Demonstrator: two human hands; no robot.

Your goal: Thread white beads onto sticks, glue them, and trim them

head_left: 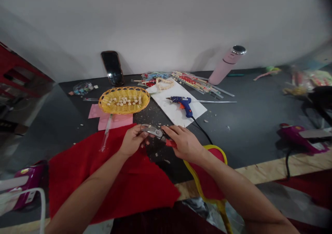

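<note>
Pruning shears (155, 131) with a grey metal head and red handles are held near the table's front edge. My right hand (187, 143) is wrapped round their handles. At the blades, my left hand (133, 140) pinches something too small to make out. A red cloth (111, 182) lies beneath my left forearm. Beyond it a yellow woven basket (103, 104) holds several small pale pieces (125, 102). To the right, a blue glue gun (184, 104) rests on a white sheet (171, 113), with a ring of pale pieces (164, 84) at the sheet's back corner.
A dark phone (113, 68) leans on the wall, and a pink bottle (225, 66) stands farther right. Wrapped sticks (193, 83) lie between them. A yellow-edged red paddle (211, 171) is under my right forearm. Purple tools (302, 137) sit at both sides.
</note>
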